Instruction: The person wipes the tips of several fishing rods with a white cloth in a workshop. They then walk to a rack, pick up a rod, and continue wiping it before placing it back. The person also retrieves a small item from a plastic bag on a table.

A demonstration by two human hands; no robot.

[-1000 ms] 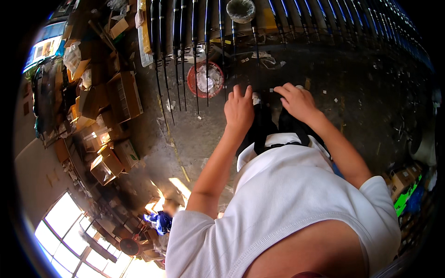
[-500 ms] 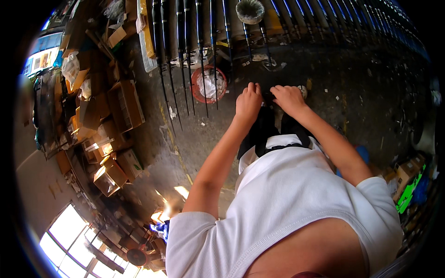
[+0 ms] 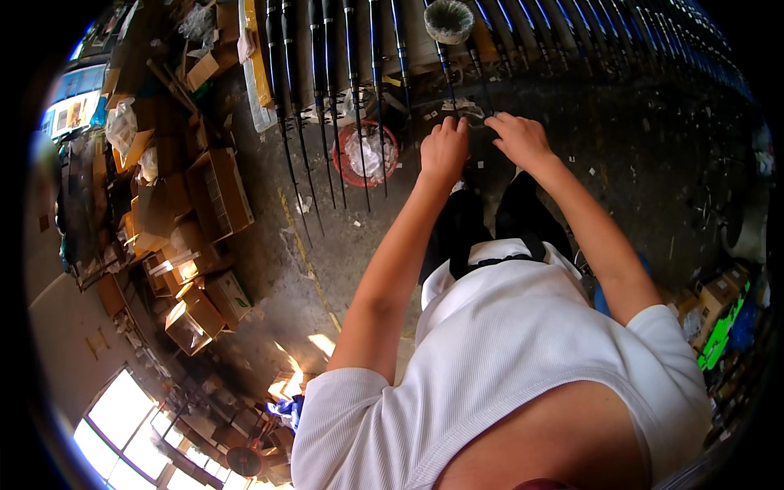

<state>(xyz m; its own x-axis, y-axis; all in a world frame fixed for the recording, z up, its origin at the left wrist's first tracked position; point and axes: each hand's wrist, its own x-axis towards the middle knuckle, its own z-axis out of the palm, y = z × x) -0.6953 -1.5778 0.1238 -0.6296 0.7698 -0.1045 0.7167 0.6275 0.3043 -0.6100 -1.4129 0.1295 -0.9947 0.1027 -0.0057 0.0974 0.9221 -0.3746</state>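
Left hand point(image 3: 445, 151) and right hand point(image 3: 520, 140) are near each other, fingers bent; whether either pinches anything cannot be determined. Just beyond, slender dark rods point(image 3: 444, 64) overhang the table point(image 3: 419, 57). Judged light, fragile at thin tips, stiffer and slippery higher up; grip the thicker shaft.

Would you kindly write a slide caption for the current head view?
Left hand and right hand held out near a row of rods, a red basket to their left.
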